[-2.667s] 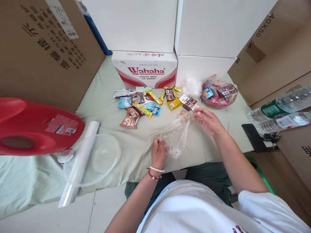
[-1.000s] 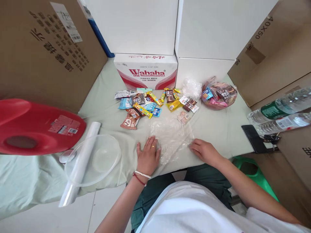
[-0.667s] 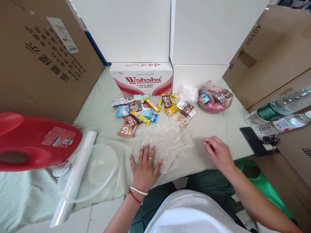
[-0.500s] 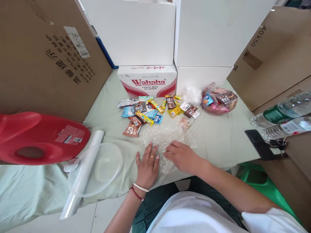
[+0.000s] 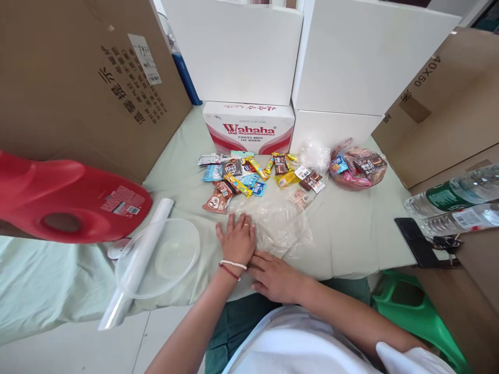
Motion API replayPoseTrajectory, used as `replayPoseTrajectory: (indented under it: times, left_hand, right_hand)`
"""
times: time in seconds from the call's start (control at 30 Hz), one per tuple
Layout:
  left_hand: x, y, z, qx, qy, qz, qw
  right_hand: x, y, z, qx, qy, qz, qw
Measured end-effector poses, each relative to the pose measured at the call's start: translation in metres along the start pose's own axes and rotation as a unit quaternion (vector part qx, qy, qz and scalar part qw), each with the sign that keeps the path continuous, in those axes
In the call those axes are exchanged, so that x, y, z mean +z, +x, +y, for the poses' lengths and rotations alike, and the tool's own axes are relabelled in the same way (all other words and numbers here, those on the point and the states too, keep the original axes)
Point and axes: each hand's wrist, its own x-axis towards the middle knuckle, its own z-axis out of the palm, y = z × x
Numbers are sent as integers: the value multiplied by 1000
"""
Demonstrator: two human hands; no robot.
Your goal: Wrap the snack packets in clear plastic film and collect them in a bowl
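Since half a second ago, the right hand [image 5: 277, 279] has shifted off the transparent, crumpled thin-plastic film [image 5: 286, 223] toward the person, its fingertips now just beside the heel of the left hand [image 5: 236, 243], perhaps touching it. Neither hand is clenched: the left lies palm down, fingers spread over the film's left margin, and the right is loosely extended, though what lies under its palm is hidden. The film rests on the pale green cloth-covered table [image 5: 341, 249], in front of the person. It should be nearly weightless, limp, slippery and easily torn; its free right edge looks the best place to pinch. Sheet or bag is hard to tell, as is whether its far rim overlaps the small pale-pink printed packet [image 5: 301, 198]. Farther out, the red plastic jug [image 5: 91, 205] and two transparent plastic bottles [image 5: 448, 196] are cut off by the view's edges.
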Motion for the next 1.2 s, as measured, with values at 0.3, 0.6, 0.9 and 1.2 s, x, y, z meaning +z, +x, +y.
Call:
replayPoseTrajectory:
  times: [0.3,0.6,0.9,1.2]
  left_hand:
    - [11,-22,-25,26,79,-42,996]
    - [7,-40,-24,44,62,-59,995]
    - [5,-40,-22,34,49,-74,995]
    - [5,-41,-24,41,26,-69,996]
  right_hand:
    - [-58,-95,33,249,10,58,967]
    - [-185,14,154,309,-204,92,924]
    - [-107,193,89,-102,-186,-38,977]
    - [-120,192,109,-29,-226,-33,973]
